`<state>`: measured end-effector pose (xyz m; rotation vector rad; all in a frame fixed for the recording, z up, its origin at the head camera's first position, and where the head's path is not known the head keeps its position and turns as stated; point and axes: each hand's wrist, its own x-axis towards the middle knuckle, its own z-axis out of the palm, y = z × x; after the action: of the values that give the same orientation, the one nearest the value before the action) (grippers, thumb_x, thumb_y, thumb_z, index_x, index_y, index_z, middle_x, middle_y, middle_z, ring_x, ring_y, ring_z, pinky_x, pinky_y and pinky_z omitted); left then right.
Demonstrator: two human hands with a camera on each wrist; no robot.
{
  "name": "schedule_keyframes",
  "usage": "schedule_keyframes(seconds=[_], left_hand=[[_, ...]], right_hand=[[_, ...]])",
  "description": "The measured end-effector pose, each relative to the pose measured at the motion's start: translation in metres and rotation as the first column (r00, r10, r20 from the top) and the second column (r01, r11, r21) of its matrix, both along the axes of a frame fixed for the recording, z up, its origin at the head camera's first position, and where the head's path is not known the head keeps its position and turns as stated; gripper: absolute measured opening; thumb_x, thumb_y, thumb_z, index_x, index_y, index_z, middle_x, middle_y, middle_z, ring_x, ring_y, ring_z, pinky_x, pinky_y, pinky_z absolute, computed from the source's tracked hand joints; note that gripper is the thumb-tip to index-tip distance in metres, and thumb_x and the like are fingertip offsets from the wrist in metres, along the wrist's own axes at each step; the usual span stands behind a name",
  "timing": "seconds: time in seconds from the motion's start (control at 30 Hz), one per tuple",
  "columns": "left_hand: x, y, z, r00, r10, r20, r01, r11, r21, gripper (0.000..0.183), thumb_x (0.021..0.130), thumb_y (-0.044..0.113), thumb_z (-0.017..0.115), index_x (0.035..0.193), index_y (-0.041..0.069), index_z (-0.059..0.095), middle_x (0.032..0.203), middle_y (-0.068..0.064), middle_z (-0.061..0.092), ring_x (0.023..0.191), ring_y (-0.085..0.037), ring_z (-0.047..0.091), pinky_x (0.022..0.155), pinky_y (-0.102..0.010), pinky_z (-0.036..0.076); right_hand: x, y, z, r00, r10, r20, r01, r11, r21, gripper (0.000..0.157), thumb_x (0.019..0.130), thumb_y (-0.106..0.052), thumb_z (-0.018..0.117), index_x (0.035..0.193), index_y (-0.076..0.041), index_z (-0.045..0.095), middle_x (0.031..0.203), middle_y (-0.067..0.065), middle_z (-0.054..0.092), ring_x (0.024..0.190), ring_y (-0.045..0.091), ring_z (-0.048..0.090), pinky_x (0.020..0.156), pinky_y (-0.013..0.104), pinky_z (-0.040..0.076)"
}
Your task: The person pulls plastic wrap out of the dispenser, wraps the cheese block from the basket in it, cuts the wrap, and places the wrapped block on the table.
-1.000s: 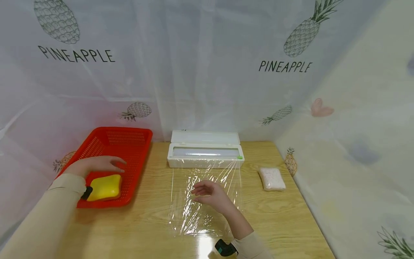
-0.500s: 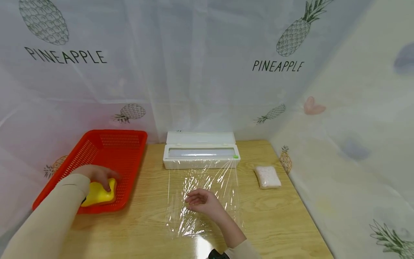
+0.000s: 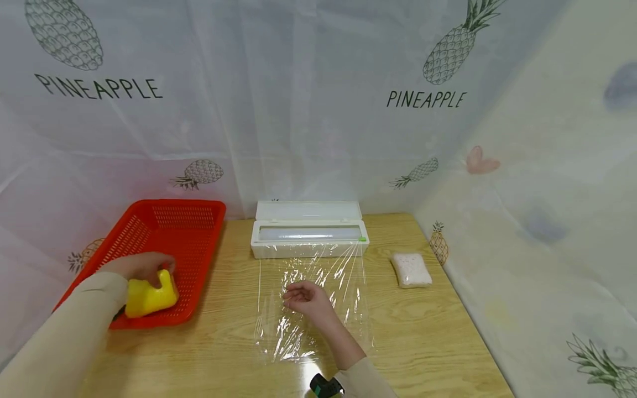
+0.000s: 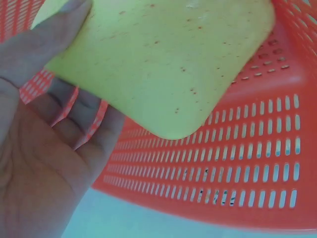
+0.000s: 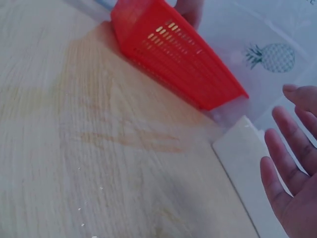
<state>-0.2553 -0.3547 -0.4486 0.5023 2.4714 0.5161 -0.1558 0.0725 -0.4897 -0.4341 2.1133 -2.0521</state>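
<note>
Inside the red plastic basket [image 3: 217, 235], my left hand [image 3: 144, 265] pinches a yellow slab [image 3: 151, 298] with rounded corners. The left wrist view shows the slab's [image 4: 163, 64] pale face with small reddish specks, the thumb on top and the other fingers behind. My right hand [image 3: 307, 298] hovers with loosely bent fingers over a sheet of clear cling film [image 3: 343, 282] and holds nothing. That film runs out toward me from a white cling film dispenser [image 3: 269, 251], whose lid stands up. In the right wrist view the hand's [image 5: 299, 168] fingers are spread apart.
A small pale pinkish-white packet [image 3: 412, 271], shiny as if wrapped, lies on the wooden table [image 3: 438, 342] to the right. A printed pineapple curtain [image 3: 298, 110] hangs behind the table and along its right side. A green slider [image 3: 362, 239] sits on the dispenser.
My left hand has come down onto the yellow slab and now grips it, tilting it in the basket. The right hand has shifted only slightly. The head view has turned a little.
</note>
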Motion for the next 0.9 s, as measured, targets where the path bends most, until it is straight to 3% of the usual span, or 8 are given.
schedule_keyframes(seconds=[0.17,0.37,0.53,0.67,0.77,0.9], left_hand=[[-0.005,-0.006,0.009,0.982,-0.007,-0.188,0.021,0.997,0.071,0.032,0.077,-0.002,0.078,0.093,0.009,0.053,0.088,-0.003,0.051,0.082,-0.024,0.048,0.069,-0.036,0.047],[-0.009,0.012,0.037,0.906,-0.039,-0.422,0.056,0.998,0.028,0.031,0.076,0.003,0.081,0.091,0.011,0.055,0.087,0.000,0.053,0.081,-0.022,0.049,0.070,-0.036,0.048],[0.000,0.042,0.073,0.861,-0.009,-0.509,0.018,1.000,0.014,0.032,0.077,0.006,0.082,0.096,0.012,0.057,0.092,-0.004,0.054,0.086,-0.025,0.050,0.073,-0.041,0.051],[0.012,0.073,0.092,0.839,0.027,-0.544,0.013,0.998,0.069,0.032,0.078,0.005,0.081,0.100,0.011,0.058,0.096,-0.006,0.052,0.088,-0.026,0.050,0.076,-0.042,0.050],[0.021,0.098,0.097,0.825,0.034,-0.565,0.033,0.994,0.109,0.033,0.078,0.003,0.080,0.102,0.009,0.059,0.098,-0.008,0.050,0.090,-0.027,0.050,0.079,-0.045,0.050],[0.033,0.130,0.093,0.787,0.040,-0.616,0.056,0.989,0.136,0.035,0.078,0.003,0.081,0.104,0.007,0.057,0.099,-0.011,0.050,0.091,-0.029,0.052,0.080,-0.046,0.051]], right_hand=[[-0.006,-0.005,0.008,0.990,-0.138,0.034,0.139,0.989,-0.050,0.035,0.080,0.009,0.071,0.112,0.016,0.059,0.101,0.030,0.064,0.080,0.014,0.061,0.074,0.020,0.051],[-0.007,-0.006,0.014,0.974,-0.224,0.021,0.225,0.971,-0.080,0.036,0.079,0.008,0.073,0.113,0.012,0.061,0.103,0.027,0.065,0.083,0.016,0.059,0.075,0.021,0.051],[-0.004,-0.005,0.017,0.973,-0.227,0.028,0.229,0.971,-0.071,0.038,0.079,0.007,0.074,0.114,0.011,0.061,0.105,0.025,0.065,0.086,0.018,0.059,0.077,0.022,0.051],[-0.002,-0.004,0.010,0.975,-0.222,0.026,0.223,0.972,-0.069,0.037,0.078,0.009,0.073,0.113,0.010,0.061,0.106,0.025,0.065,0.088,0.024,0.060,0.076,0.022,0.052],[-0.003,-0.001,-0.006,0.976,-0.215,0.027,0.216,0.973,-0.081,0.039,0.077,0.010,0.074,0.115,0.010,0.061,0.109,0.027,0.063,0.092,0.031,0.060,0.076,0.022,0.052],[-0.002,0.004,-0.022,0.982,-0.187,-0.013,0.184,0.973,-0.139,0.047,0.077,0.009,0.074,0.121,0.009,0.057,0.115,0.027,0.061,0.100,0.040,0.057,0.082,0.025,0.051]])
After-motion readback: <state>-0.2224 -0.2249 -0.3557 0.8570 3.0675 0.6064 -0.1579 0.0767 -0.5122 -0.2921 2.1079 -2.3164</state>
